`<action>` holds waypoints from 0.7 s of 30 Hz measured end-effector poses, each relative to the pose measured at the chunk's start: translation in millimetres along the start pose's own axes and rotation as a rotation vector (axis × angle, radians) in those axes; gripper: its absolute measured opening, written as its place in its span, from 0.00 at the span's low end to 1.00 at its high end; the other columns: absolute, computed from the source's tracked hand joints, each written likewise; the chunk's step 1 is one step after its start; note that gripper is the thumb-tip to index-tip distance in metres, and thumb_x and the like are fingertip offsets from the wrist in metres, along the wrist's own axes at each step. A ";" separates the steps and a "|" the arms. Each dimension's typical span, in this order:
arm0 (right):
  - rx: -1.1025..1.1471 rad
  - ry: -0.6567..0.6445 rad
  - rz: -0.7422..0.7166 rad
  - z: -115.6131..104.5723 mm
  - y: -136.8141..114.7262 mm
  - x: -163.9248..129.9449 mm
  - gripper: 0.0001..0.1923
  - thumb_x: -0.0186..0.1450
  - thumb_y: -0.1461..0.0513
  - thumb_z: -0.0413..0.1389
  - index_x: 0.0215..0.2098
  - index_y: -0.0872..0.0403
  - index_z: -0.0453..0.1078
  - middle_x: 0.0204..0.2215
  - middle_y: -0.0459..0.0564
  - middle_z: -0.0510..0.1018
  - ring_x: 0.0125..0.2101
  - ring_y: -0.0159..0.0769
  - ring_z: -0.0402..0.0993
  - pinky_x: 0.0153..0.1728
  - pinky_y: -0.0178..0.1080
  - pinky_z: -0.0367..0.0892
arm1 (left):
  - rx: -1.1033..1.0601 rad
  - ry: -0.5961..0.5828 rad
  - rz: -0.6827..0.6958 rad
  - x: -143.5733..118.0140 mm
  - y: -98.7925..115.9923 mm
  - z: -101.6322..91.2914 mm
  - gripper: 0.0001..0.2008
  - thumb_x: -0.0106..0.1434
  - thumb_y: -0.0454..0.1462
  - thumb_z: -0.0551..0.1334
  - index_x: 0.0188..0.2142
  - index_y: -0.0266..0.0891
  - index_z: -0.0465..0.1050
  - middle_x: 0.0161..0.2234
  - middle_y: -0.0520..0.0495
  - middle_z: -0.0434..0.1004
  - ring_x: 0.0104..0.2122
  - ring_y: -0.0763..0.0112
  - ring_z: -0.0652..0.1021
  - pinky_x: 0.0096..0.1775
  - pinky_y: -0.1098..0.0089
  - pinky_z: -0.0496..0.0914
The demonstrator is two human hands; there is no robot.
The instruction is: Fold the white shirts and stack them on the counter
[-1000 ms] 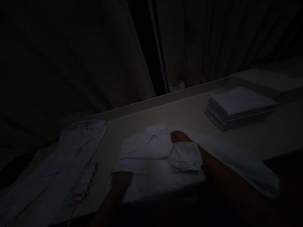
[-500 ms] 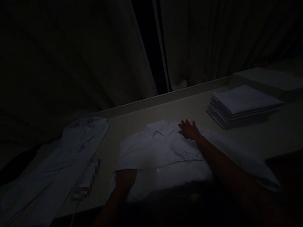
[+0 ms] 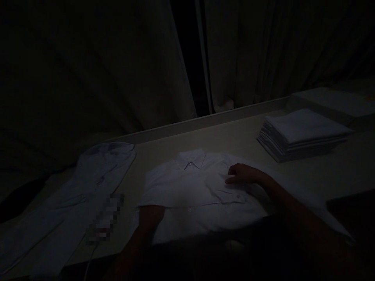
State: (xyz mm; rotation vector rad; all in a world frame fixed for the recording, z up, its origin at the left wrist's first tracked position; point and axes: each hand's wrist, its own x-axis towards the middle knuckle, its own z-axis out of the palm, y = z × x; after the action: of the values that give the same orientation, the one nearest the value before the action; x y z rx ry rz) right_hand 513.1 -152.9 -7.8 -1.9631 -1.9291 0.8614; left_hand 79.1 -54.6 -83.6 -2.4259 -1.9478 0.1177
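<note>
A white collared shirt (image 3: 190, 187) lies front up near the table's front edge, its collar toward the far side. Its body is partly folded, with a buttoned lower layer showing below the fold. My left hand (image 3: 151, 214) reaches beneath the folded layer at the left; its fingers are hidden by the cloth. On the shirt's right side, my right hand (image 3: 241, 173) has thumb and fingers closed around a bit of its fabric, close to a cuff. One sleeve spreads out to the right under my right forearm. The light is very dim.
A stack of folded white garments (image 3: 304, 134) stands at the back right of the pale table (image 3: 164, 146). Another white garment (image 3: 96, 171) is spread at the left, beside a blurred-out object (image 3: 107, 218) with a cord. Curtains (image 3: 131, 70) hang behind a low ledge.
My right hand, spread flat near the shirt's shoulder before, has moved nearer and closed on the fabric. My left hand remains under the fold. The view has shifted slightly.
</note>
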 end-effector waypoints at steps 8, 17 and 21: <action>0.443 0.182 -0.038 7.5 -5.6 9.0 0.20 0.64 0.53 0.55 0.48 0.56 0.74 0.44 0.51 0.80 0.40 0.39 0.77 0.37 0.35 0.69 | 0.163 -0.006 0.070 2.9 -0.5 -1.6 0.27 0.65 0.38 0.48 0.62 0.29 0.62 0.63 0.36 0.61 0.64 0.53 0.60 0.64 0.58 0.52; 0.065 0.266 0.148 32.5 25.3 29.3 0.21 0.53 0.66 0.64 0.46 0.55 0.74 0.41 0.52 0.79 0.40 0.37 0.76 0.39 0.34 0.67 | 0.114 0.050 0.076 12.9 -12.1 14.7 0.24 0.65 0.37 0.47 0.56 0.33 0.69 0.58 0.41 0.70 0.65 0.59 0.58 0.65 0.61 0.48; 0.028 0.307 0.178 30.7 30.1 28.5 0.19 0.54 0.66 0.63 0.45 0.55 0.74 0.41 0.51 0.79 0.40 0.37 0.75 0.40 0.33 0.66 | -0.005 0.053 -0.016 12.9 -9.4 13.7 0.26 0.65 0.40 0.48 0.60 0.32 0.64 0.62 0.41 0.63 0.65 0.59 0.58 0.64 0.62 0.52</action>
State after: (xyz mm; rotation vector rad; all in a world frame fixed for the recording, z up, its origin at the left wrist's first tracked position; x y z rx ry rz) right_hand 518.6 -134.5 -55.7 -2.1302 -1.5822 0.5808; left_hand 71.7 -40.3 -97.1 -2.3905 -1.9468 0.0477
